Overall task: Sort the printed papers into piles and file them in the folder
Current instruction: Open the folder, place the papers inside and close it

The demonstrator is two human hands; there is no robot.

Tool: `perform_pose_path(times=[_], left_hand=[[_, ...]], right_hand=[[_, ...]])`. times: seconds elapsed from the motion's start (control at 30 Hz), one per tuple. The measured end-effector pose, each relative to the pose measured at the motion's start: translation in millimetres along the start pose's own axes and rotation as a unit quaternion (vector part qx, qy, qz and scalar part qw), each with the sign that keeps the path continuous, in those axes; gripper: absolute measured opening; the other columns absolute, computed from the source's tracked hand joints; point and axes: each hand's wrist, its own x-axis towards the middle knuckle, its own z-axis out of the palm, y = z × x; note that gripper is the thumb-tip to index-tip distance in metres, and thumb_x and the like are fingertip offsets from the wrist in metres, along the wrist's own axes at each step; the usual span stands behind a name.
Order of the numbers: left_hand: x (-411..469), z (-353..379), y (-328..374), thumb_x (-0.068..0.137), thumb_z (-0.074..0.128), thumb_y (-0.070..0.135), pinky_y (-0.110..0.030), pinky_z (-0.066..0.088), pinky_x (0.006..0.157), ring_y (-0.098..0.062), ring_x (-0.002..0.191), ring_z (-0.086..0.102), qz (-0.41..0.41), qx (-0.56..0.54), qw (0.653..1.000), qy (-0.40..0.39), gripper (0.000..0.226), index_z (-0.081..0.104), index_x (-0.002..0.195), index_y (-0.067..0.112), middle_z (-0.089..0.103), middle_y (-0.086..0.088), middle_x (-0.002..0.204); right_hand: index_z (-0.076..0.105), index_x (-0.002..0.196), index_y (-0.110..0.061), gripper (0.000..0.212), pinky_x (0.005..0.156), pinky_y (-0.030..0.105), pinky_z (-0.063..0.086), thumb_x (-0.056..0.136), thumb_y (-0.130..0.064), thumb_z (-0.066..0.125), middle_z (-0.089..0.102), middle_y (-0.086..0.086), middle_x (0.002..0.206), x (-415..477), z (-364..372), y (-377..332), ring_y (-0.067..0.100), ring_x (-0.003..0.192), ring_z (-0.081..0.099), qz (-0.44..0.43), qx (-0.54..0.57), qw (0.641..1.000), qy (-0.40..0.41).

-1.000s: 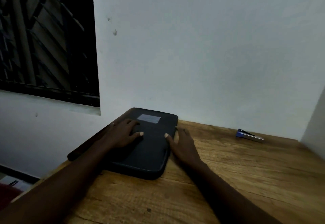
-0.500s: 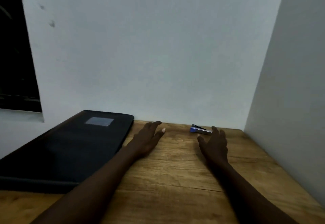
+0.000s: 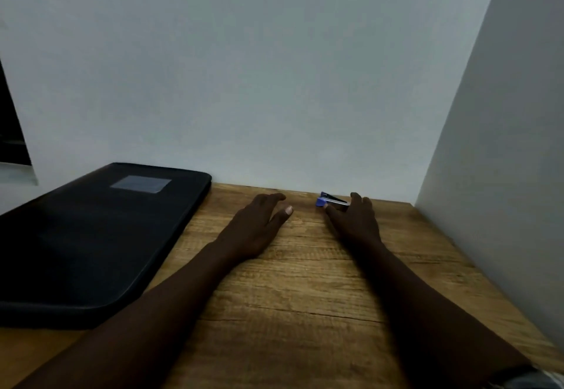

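A closed black zip folder [image 3: 100, 236] with a grey label patch lies flat at the left of the wooden desk [image 3: 305, 312]. No printed papers are in view. My left hand [image 3: 259, 223] rests palm down on the wood just right of the folder, with its fingers straight and nothing in it. At the back of the desk, against the wall, lies a small blue and metal stapler [image 3: 331, 201]. My right hand [image 3: 357, 220] is on it, the thumb at its near side and the fingers over its right end.
A white wall runs along the back of the desk and another white wall closes it in on the right. A dark window opening [image 3: 12, 132] sits at the far left. Bare wood lies between my two forearms.
Both hands left the folder and moved right along the desk. My right hand reached the stapler and closed its thumb and fingers on it. The view swung right.
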Motion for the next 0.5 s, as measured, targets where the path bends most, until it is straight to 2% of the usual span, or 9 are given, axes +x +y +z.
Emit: perform_pose_path(times=[0.13, 0.23, 0.33, 0.43, 0.5], left_hand=[[1.9, -0.2, -1.4, 0.101, 0.032, 0.052, -0.036, 0.034, 0.11, -0.02, 0.135, 0.041, -0.002, 0.01, 1.0, 0.002, 0.052, 0.037, 0.147, 0.027, 0.039, -0.003, 0.15], [1.9, 1.1, -0.5, 0.101, 0.031, 0.054, -0.04, 0.035, 0.11, -0.019, 0.132, 0.043, 0.001, 0.033, 0.999, -0.008, 0.053, 0.037, 0.147, 0.028, 0.039, -0.002, 0.15], [1.3, 1.4, -0.5, 0.101, 0.031, 0.053, -0.039, 0.035, 0.109, -0.018, 0.131, 0.044, 0.006, 0.039, 0.999, -0.006, 0.052, 0.037, 0.146, 0.029, 0.04, -0.001, 0.149], [1.4, 1.1, 0.6, 0.101, 0.033, 0.051, -0.039, 0.036, 0.108, -0.018, 0.131, 0.044, 0.01, 0.038, 0.999, -0.004, 0.05, 0.038, 0.146, 0.029, 0.041, 0.0, 0.148], [1.5, 0.9, 0.3, 0.102, 0.035, 0.049, -0.035, 0.036, 0.107, -0.017, 0.13, 0.045, 0.018, 0.032, 0.999, 0.005, 0.048, 0.039, 0.145, 0.028, 0.042, 0.001, 0.146]], right_hand=[[0.042, 0.14, -0.015, 0.072, 0.103, 0.04, 0.039, 0.084, -0.059, 0.055, 0.042, 0.015, 0.141, 3.8, 6.0, -6.0, 0.034, 0.127, 0.046, -0.023, -0.056, 0.998, -0.012], [0.047, 0.135, -0.016, 0.063, 0.104, 0.041, 0.04, 0.085, -0.055, 0.053, 0.039, 0.017, 0.142, 3.8, 10.8, -10.8, 0.035, 0.125, 0.045, -0.053, -0.085, 0.995, -0.028], [0.051, 0.132, -0.019, 0.056, 0.104, 0.041, 0.041, 0.087, -0.051, 0.056, 0.04, 0.015, 0.141, 2.7, 13.7, -15.3, 0.033, 0.125, 0.046, -0.08, -0.068, 0.993, -0.049], [0.059, 0.124, -0.018, 0.042, 0.09, 0.03, 0.045, 0.086, -0.038, 0.061, 0.057, 0.009, 0.124, -0.7, 14.7, -22.1, 0.025, 0.111, 0.056, -0.123, -0.037, 0.99, -0.063], [0.063, 0.114, -0.018, 0.028, 0.078, 0.025, 0.041, 0.087, -0.027, 0.061, 0.065, 0.006, 0.112, -5.4, 15.4, -28.6, 0.02, 0.101, 0.06, -0.152, -0.004, 0.985, -0.081]])
